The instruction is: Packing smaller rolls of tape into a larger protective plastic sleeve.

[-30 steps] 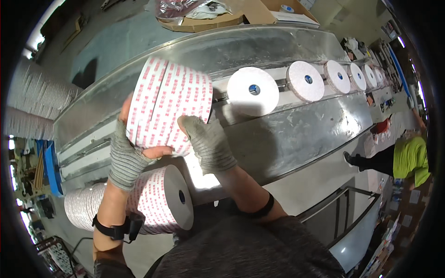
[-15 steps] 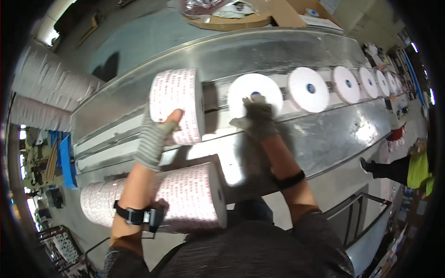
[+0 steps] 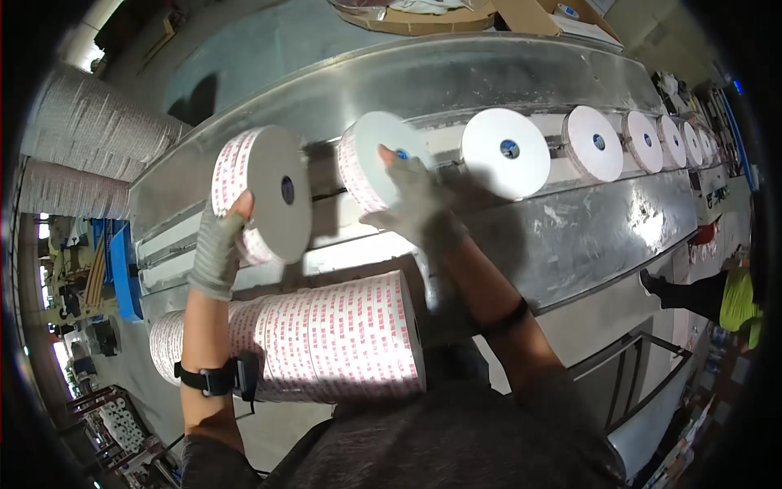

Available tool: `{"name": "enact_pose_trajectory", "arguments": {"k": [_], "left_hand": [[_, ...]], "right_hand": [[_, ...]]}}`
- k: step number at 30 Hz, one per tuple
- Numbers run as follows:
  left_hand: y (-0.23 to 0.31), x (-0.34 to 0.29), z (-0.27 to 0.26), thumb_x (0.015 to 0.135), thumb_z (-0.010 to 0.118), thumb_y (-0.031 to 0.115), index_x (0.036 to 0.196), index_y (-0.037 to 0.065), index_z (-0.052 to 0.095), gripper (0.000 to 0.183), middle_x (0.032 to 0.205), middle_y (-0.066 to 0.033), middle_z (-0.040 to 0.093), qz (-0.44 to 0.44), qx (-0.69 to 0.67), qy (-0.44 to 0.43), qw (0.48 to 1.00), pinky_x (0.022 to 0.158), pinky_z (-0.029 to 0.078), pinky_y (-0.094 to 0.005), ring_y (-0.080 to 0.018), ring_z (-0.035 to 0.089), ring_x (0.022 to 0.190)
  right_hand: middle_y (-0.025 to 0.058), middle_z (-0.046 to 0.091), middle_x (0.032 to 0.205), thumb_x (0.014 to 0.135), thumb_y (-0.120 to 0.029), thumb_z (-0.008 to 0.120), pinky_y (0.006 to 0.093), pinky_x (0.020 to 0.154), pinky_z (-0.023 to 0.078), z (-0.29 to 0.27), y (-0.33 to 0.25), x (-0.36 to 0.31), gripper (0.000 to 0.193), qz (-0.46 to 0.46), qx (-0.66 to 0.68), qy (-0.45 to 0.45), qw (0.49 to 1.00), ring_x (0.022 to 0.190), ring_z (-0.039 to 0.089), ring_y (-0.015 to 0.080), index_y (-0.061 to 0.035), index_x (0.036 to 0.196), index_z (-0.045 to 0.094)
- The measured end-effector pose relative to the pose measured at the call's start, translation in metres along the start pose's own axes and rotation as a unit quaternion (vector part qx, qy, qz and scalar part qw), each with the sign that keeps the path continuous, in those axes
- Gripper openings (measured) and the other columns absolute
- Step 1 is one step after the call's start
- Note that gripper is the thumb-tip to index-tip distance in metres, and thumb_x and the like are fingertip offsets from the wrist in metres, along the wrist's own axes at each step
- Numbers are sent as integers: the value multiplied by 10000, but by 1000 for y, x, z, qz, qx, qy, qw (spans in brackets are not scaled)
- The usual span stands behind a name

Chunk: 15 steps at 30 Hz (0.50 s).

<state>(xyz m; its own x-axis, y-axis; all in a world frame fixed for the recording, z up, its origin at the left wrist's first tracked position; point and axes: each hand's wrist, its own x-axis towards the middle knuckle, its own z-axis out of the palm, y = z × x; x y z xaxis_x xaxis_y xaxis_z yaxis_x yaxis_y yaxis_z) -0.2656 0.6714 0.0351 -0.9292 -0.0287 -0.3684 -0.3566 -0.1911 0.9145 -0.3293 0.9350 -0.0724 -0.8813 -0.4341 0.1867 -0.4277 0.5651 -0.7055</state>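
My left hand [image 3: 221, 244], in a striped grey glove with bare fingertips, is closed around the near side of a thick white tape roll [image 3: 285, 191] with red print; its thumb shows in front. That roll stands on edge, its face and blue core turned right. My right hand [image 3: 415, 200], gloved alike, is on a second tape roll [image 3: 362, 143], with a fingertip beside the blue core. This roll tilts a little and shows its printed side. Fingers that may be in the core are hidden. Farther right stands a white roll [image 3: 505, 175], apart from my hand.
Several more rolls [image 3: 599, 167] stand in a row along the metal table [image 3: 562, 228]. A long printed roll [image 3: 342, 334] lies below my left forearm. Large wrapped rolls [image 3: 98, 122] are at far left, cardboard boxes [image 3: 529, 16] behind the table. A person's leg [image 3: 684, 285] shows at right.
My left hand and its roll have shifted left, and the roll has turned to show its face and looks narrower. My right hand has moved left, now with a roll beside the left one.
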Motion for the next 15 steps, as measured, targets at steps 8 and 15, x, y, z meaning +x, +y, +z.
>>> {"name": "enact_pose_trajectory", "arguments": {"k": [8, 15], "left_hand": [[-21, 0, 32, 846, 667, 222, 962, 26, 601, 237, 939, -65, 574, 16, 163, 138, 977, 647, 455, -287, -143, 520, 759], [-22, -25, 77, 947, 568, 441, 1385, 31, 394, 626, 1145, -52, 550, 84, 34, 126, 988, 836, 461, -277, -141, 524, 994]], "right_hand": [[237, 611, 1066, 654, -537, 789, 460, 861, 480, -5, -29, -1, 854, -34, 106, 31, 993, 978, 586, 367, 46, 1228, 543], [289, 457, 1353, 637, -541, 808, 438, 1112, 288, -2, -56, 0, 1087, -124, 205, -5, 971, 1230, 486, 392, 63, 1407, 336]]}}
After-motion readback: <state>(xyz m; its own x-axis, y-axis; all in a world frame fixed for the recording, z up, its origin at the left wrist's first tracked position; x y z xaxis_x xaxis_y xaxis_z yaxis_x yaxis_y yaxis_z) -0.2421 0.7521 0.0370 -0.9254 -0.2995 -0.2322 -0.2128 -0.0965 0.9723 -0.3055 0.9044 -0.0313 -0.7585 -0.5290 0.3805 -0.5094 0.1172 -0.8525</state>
